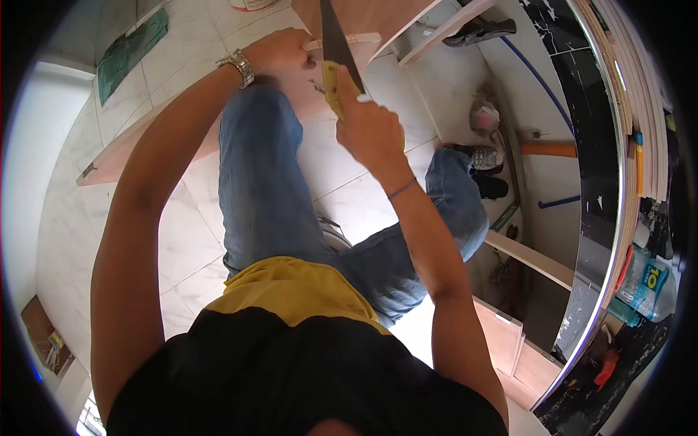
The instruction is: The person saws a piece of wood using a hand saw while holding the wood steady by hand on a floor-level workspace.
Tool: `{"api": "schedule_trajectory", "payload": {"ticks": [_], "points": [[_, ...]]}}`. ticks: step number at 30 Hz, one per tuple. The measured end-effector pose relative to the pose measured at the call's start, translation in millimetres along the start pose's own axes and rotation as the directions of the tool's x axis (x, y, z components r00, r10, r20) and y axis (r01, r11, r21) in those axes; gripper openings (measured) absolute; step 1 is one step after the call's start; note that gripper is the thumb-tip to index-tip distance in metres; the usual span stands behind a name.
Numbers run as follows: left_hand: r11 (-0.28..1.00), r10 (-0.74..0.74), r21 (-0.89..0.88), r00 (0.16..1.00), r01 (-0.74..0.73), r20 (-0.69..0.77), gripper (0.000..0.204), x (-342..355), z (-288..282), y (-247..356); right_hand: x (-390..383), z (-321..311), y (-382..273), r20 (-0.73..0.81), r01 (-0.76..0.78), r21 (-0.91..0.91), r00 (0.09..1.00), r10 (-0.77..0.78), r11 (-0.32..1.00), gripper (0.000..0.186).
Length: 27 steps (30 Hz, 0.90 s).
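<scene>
My right hand (372,134) is wrapped round the yellow handle of a hand saw (338,45). The saw's dark blade points away from me and crosses over a narrow pale wooden strip (363,41). At the strip's left end, my left hand (280,51), with a metal watch on its wrist, is closed on it; its fingertips are partly hidden. A wide pinkish wooden panel (134,149) lies under my left hand and beside my left knee.
Pale tiles (196,218) cover the floor. A green cloth (132,54) lies at the far left. On the right stands a black-edged counter (571,87) holding stacked boards (643,94) and a plastic bottle (651,283). Wooden frame pieces (534,261) and a blue pipe (538,83) are below it.
</scene>
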<state>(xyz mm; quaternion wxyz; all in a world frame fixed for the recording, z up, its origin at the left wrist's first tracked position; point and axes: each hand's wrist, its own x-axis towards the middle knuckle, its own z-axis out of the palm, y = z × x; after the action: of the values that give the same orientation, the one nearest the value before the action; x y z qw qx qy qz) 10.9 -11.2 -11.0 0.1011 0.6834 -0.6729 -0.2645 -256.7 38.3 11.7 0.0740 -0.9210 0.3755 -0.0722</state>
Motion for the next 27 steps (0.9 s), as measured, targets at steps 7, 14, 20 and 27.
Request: {"api": "schedule_trajectory", "payload": {"ticks": [7, 14, 20, 27], "points": [[1.0, -0.006, 0.02, 0.998, 0.005, 0.065, 0.053, -1, 4, 18, 11, -9, 11, 0.079, -0.081, 0.041, 0.994, 0.077, 0.996, 0.091], [0.995, -0.07, 0.077, 0.995, 0.064, 0.065, 0.057, -9, -6, 19, -64, -30, -12, 0.332, -0.133, 0.109, 0.939, 0.09, 0.985, 0.097], [0.996, -0.031, 0.086, 0.998, 0.027, 0.047, 0.055, -2, 4, 8, 10, -8, 8, 0.055, -0.056, 0.055, 0.997, 0.053, 0.997, 0.09], [0.996, -0.032, 0.082, 0.999, 0.03, 0.026, 0.05, -10, -1, 14, -62, -23, -11, 0.198, -0.091, 0.109, 0.978, 0.068, 0.99, 0.096]]}}
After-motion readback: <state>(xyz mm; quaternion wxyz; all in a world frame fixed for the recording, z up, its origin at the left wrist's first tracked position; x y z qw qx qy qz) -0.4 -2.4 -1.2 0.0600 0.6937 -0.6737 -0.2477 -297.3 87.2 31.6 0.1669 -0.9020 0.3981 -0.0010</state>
